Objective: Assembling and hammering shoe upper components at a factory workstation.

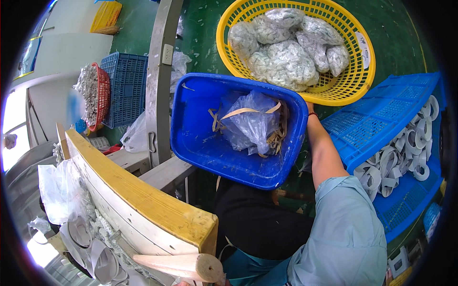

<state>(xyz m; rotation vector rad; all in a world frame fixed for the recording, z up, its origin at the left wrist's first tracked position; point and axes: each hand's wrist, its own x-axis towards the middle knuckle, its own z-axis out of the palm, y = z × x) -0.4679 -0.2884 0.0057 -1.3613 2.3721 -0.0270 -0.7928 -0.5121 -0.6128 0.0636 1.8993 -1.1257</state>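
My right arm stretches forward to where a blue plastic bin (191, 138) and a yellow mesh basket (222, 40) meet. My right hand (310, 107) is at the basket's lower rim, beside the bin's right corner; its fingers are hidden. Inside the bin lie a crumpled clear plastic bag (253, 121) and tan strips (279, 138). Several clear bags packed with whitish pieces (286, 62) fill the basket. At the bottom edge, only a skin-coloured sliver that may be my left hand (183, 283) shows below a round wooden rod (183, 267).
Left of me stands a wooden-edged workbench (143, 190) with white rings (102, 260) on it. A grey post (160, 81) rises behind the bench. Blue crates (381, 119) with white rings are at the right. Farther left are a red basket (101, 97) and a blue crate (125, 88).
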